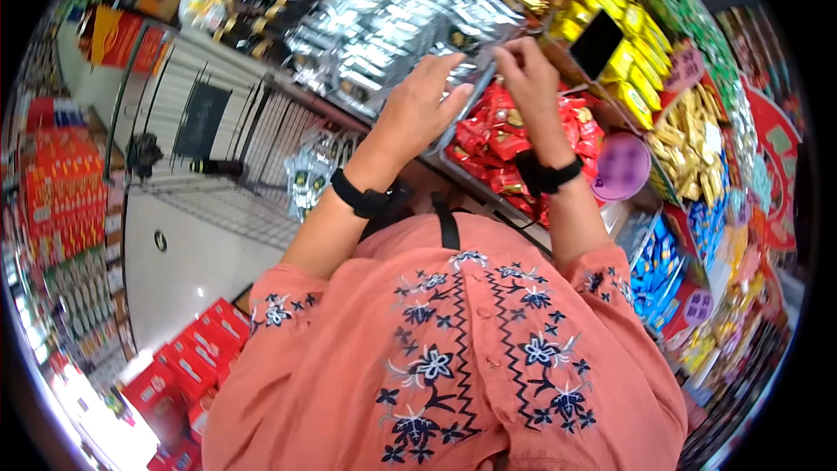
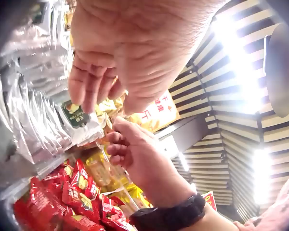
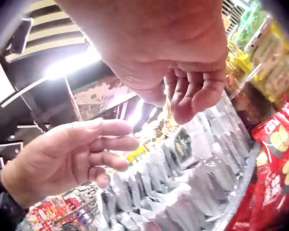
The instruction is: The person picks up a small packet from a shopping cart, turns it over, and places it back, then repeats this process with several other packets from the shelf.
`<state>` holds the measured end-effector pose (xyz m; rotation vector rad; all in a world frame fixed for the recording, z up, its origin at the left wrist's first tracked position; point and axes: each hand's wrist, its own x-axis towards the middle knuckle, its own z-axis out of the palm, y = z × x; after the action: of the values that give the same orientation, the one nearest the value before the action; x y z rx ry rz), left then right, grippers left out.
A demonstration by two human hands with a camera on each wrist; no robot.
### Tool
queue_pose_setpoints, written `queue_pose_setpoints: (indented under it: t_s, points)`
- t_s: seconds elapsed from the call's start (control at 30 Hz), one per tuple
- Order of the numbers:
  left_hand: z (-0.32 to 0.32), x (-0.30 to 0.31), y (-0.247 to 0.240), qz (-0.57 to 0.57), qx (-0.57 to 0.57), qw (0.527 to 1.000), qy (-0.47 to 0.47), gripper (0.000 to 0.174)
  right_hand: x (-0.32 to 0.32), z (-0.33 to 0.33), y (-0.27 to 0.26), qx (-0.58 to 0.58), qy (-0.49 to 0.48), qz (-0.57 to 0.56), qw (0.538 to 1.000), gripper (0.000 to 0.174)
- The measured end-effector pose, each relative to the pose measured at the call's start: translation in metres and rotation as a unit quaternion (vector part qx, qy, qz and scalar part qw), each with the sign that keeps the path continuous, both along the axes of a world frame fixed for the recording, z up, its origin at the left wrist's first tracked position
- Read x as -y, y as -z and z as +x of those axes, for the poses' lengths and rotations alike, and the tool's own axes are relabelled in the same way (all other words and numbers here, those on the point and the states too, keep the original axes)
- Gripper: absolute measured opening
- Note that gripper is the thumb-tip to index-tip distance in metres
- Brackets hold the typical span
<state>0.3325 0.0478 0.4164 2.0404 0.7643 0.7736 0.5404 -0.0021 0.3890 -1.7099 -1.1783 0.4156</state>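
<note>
In the head view my left hand (image 1: 418,109) hovers over the silver packets (image 1: 366,35), thumb apart from its loosely bent fingers. In the right wrist view, this left hand (image 3: 67,156) shows its palm and holds nothing. Facing it, my right hand (image 1: 529,78) is over the border between the silver packets and the red packets (image 1: 501,135). Its fingers are loosely curled, and the right wrist view shows nothing between thumb and fingers. A silver packet with a dark green label (image 2: 76,114) stands close to the fingertips of both hands.
A wire shopping cart (image 1: 218,113) stands on the left, with silver packets (image 1: 314,170) inside. Yellow packets (image 1: 632,52), gold-wrapped items (image 1: 689,144) and blue packets (image 1: 654,266) fill bins on the right. A round purple sign (image 1: 622,166) is beside the red packets.
</note>
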Motion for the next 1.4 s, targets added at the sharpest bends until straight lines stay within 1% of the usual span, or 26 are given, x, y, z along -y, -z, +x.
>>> queue_pose_setpoints:
  t_s: [0.03, 0.07, 0.1, 0.17, 0.2, 0.23, 0.27, 0.3, 0.33, 0.37, 0.43, 0.47, 0.53, 0.57, 0.6, 0.63, 0.67, 0.7, 0.77, 0.87, 0.97, 1.0, 1.1, 1.23, 1.3, 1.4]
  points:
    - [-0.016, 0.005, -0.003, -0.048, 0.016, 0.999, 0.001, 0.038, 0.005, -0.005, -0.011, -0.043, -0.023, -0.02, 0.999, 0.019]
    - [-0.032, 0.01, 0.003, -0.053, 0.059, 0.997, -0.018, 0.029, 0.009, -0.009, -0.016, -0.072, -0.055, -0.032, 0.995, 0.017]
    - [-0.049, 0.015, 0.002, -0.083, 0.049, 0.994, -0.055, 0.019, 0.014, -0.021, -0.028, -0.143, -0.077, -0.058, 0.985, 0.015]
    - [-0.09, 0.014, 0.031, -0.136, 0.034, 0.981, -0.132, 0.015, 0.018, -0.039, -0.039, -0.211, -0.137, -0.112, 0.961, 0.014]
    - [-0.11, 0.012, 0.041, -0.225, 0.048, 0.955, -0.185, 0.017, 0.018, -0.053, -0.041, -0.227, -0.156, -0.123, 0.953, 0.013]
    - [-0.136, 0.005, 0.074, -0.242, 0.073, 0.941, -0.225, 0.018, 0.016, -0.064, -0.038, -0.229, -0.179, -0.133, 0.948, 0.012]
    - [-0.166, -0.003, 0.104, -0.266, 0.069, 0.926, -0.258, 0.023, 0.015, -0.078, -0.041, -0.239, -0.203, -0.152, 0.937, 0.014]
    - [-0.194, -0.009, 0.122, -0.298, 0.012, 0.905, -0.303, 0.028, 0.012, -0.092, -0.044, -0.248, -0.227, -0.172, 0.926, 0.017]
    - [-0.22, -0.013, 0.143, -0.316, 0.001, 0.887, -0.336, 0.031, 0.008, -0.106, -0.04, -0.231, -0.244, -0.205, 0.919, 0.022]
    - [-0.248, -0.019, 0.169, -0.356, -0.018, 0.861, -0.363, 0.031, 0.005, -0.119, -0.03, -0.265, -0.277, -0.201, 0.902, 0.025]
    - [-0.283, -0.021, 0.209, -0.39, -0.032, 0.836, -0.385, 0.033, 0.0, -0.146, -0.015, -0.254, -0.302, -0.248, 0.885, 0.025]
    - [-0.297, -0.02, 0.233, -0.398, -0.068, 0.836, -0.372, 0.032, -0.003, -0.158, -0.015, -0.246, -0.32, -0.277, 0.872, 0.025]
    - [-0.32, -0.015, 0.285, -0.412, -0.139, 0.833, -0.343, 0.031, -0.004, -0.178, 0.013, -0.213, -0.371, -0.277, 0.86, 0.024]
    - [-0.325, -0.013, 0.307, -0.397, -0.225, 0.831, -0.318, 0.032, -0.005, -0.187, 0.024, -0.191, -0.397, -0.282, 0.852, 0.023]
    - [-0.326, -0.009, 0.322, -0.381, -0.258, 0.839, -0.29, 0.034, -0.005, -0.196, 0.034, -0.163, -0.417, -0.274, 0.851, 0.023]
    - [-0.327, -0.003, 0.339, -0.365, -0.291, 0.846, -0.259, 0.036, -0.004, -0.202, 0.045, -0.169, -0.424, -0.297, 0.839, 0.022]
    - [-0.344, 0.001, 0.391, -0.308, -0.315, 0.877, -0.192, 0.042, -0.002, -0.207, 0.057, -0.176, -0.429, -0.319, 0.827, 0.021]
    - [-0.328, 0.008, 0.367, -0.292, -0.349, 0.863, -0.218, 0.046, 0.0, -0.212, 0.069, -0.183, -0.432, -0.34, 0.815, 0.021]
    - [-0.326, 0.015, 0.386, -0.322, -0.386, 0.832, -0.236, 0.051, 0.007, -0.218, 0.097, -0.207, -0.411, -0.368, 0.808, 0.02]
    - [-0.323, 0.014, 0.401, -0.286, -0.445, 0.83, -0.178, 0.055, 0.009, -0.222, 0.111, -0.222, -0.378, -0.408, 0.801, 0.02]
    - [-0.318, 0.003, 0.403, -0.328, -0.473, 0.803, -0.153, 0.054, 0.016, -0.225, 0.125, -0.23, -0.351, -0.423, 0.803, 0.019]
    - [-0.32, 0.002, 0.409, -0.315, -0.455, 0.817, -0.161, 0.053, 0.018, -0.226, 0.128, -0.234, -0.342, -0.424, 0.805, 0.019]
    - [-0.32, -0.004, 0.421, -0.314, -0.48, 0.806, -0.145, 0.037, 0.016, -0.229, 0.133, -0.247, -0.338, -0.438, 0.795, 0.019]
    - [-0.311, -0.01, 0.422, -0.269, -0.564, 0.774, -0.1, 0.045, 0.018, -0.235, 0.131, -0.271, -0.305, -0.462, 0.787, 0.02]
    - [-0.31, -0.009, 0.416, -0.26, -0.56, 0.78, -0.103, 0.049, 0.02, -0.237, 0.133, -0.283, -0.285, -0.458, 0.793, 0.02]
    - [-0.307, -0.002, 0.405, -0.26, -0.565, 0.777, -0.1, 0.051, 0.022, -0.236, 0.137, -0.269, -0.298, -0.439, 0.804, 0.019]
